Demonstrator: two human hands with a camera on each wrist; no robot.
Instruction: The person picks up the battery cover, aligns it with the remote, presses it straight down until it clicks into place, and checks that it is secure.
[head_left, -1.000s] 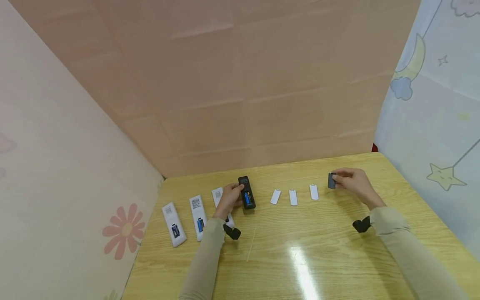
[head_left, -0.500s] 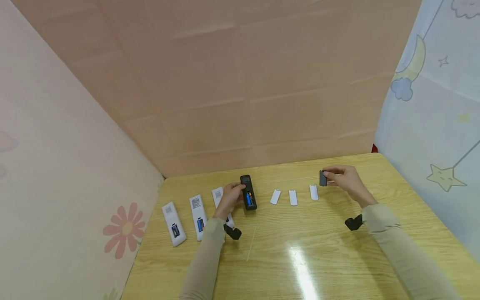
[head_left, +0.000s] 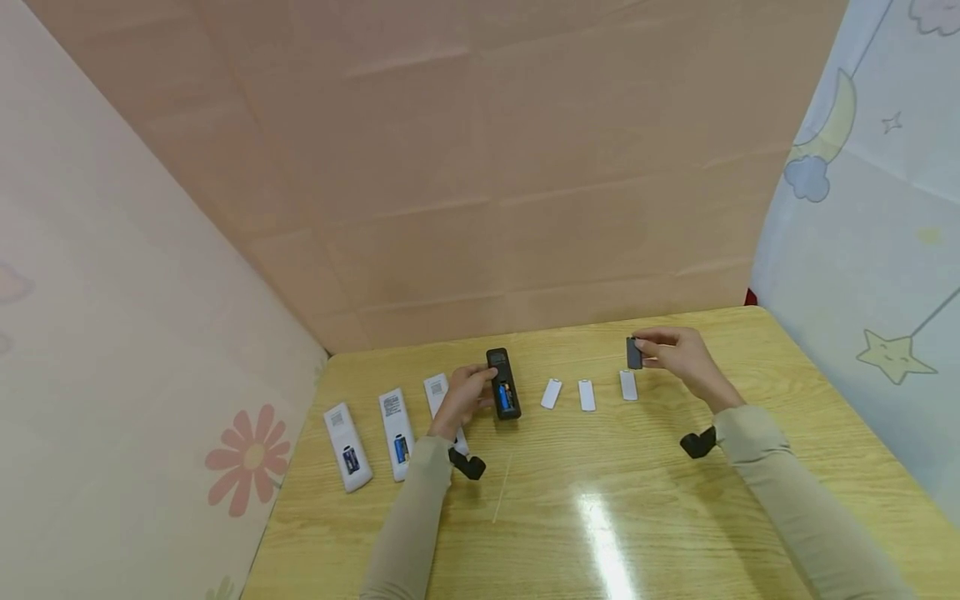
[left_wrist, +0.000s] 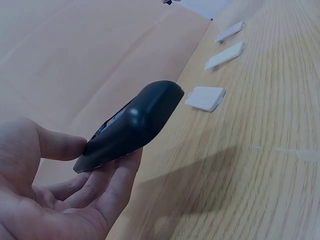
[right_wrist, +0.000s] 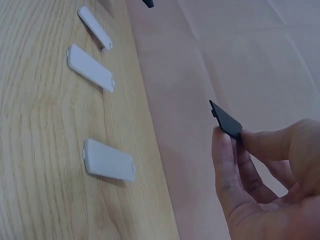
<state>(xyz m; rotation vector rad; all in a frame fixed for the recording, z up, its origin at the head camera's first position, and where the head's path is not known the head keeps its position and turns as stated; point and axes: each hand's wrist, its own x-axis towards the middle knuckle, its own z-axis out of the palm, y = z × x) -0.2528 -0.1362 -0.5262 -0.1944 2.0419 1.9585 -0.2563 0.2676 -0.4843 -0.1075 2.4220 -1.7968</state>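
Observation:
My left hand grips a black remote control by its side, thumb on one face and fingers beneath, raised over the table. Its battery bay faces up with blue-and-orange batteries inside. In the left wrist view the remote is tilted and the bay shows only as a sliver. Off to the right, my right hand pinches a small black battery cover between thumb and fingers. The right wrist view shows that cover held up, clear of the white covers.
Three white battery covers, the nearest to the remote being one cover, lie in a row on the wooden table. On the left lie three white remotes, among them an outer one, with exposed batteries. My left forearm partly hides the third white remote.
My right hand has moved left with the black cover, now just behind the rightmost white cover. My left hand has shifted the black remote slightly to the right.

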